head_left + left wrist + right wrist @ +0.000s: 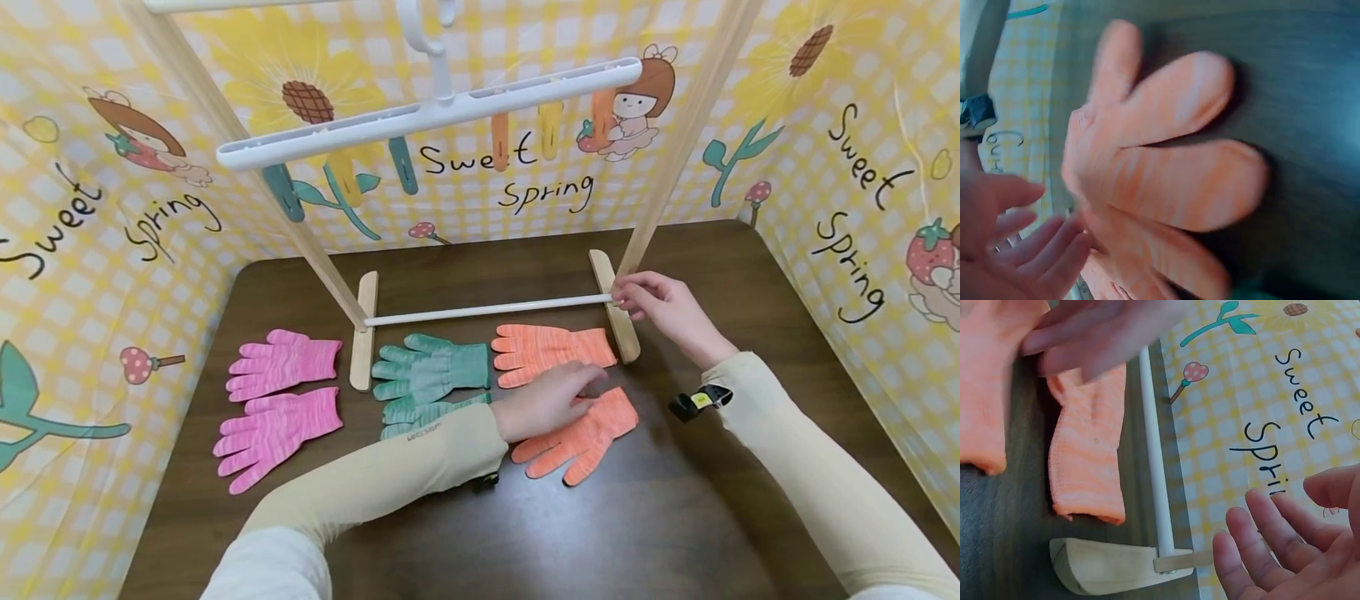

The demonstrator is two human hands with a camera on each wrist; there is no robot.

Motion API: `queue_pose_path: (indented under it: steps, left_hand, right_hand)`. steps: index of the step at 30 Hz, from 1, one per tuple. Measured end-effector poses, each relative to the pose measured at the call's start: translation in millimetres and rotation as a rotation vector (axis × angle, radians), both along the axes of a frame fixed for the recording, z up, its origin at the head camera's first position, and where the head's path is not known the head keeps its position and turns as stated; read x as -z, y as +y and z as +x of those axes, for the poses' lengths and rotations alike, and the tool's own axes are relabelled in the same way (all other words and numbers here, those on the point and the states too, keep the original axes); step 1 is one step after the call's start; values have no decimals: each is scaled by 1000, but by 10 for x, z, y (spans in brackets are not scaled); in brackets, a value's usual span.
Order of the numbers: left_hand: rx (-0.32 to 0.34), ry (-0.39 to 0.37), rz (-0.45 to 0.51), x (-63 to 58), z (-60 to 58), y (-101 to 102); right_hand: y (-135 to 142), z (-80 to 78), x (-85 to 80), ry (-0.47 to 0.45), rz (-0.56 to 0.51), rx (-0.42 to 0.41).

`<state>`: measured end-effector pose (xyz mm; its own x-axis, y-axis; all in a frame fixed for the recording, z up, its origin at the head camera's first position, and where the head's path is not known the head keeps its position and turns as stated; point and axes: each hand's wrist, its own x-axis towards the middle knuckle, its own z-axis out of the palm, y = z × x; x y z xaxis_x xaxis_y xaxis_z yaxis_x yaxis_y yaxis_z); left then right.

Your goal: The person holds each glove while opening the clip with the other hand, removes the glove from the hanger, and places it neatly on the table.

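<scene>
My left hand [543, 400] is over the nearer orange glove [581, 442], whose cuff points right. Its fingers look relaxed in the left wrist view, and whether they touch the fabric I cannot tell. Beyond it lies a second orange glove [536, 354], alongside the white lower bar [487, 312]. My right hand [667, 308] hovers near the right wooden foot [621, 325] of the rack, loosely bent and holding nothing. A green glove [431, 365] lies left of the orange ones; another green glove [405, 417] is partly hidden by my left sleeve.
Two pink gloves, one farther [285, 365] and one nearer [281, 435], lie on the left. Above the table hangs a white hanger [345, 129] with coloured clips, between wooden posts [686, 150]. Patterned cloth [487, 225] encloses the back and sides of the brown table [637, 533].
</scene>
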<state>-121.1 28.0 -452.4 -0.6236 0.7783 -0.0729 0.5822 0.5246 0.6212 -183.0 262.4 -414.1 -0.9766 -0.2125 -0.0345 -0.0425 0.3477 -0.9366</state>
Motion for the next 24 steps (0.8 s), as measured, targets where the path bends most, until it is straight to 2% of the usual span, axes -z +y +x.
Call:
queue_pose_path:
  steps: [2,5,8,11,17,24]
  left_hand:
    - [46,125,-41,3,59,-60]
    - [151,278,-103,22,155,-152]
    - [245,351,-163,60,247,-216]
    - [266,417,-215,122,318,-242]
    - [203,436,-215,187,352,-263]
    - [108,311,-136,193,349,-355]
  right_hand:
    - [2,13,9,-2,-2,5]
    - [4,19,26,-7,-8,4]
    - [11,32,40,-17,3,-8]
    - [15,55,58,-28,10,-28]
    - [-8,75,87,-62,23,-62]
    - [-46,165,164,-51,19,-66]
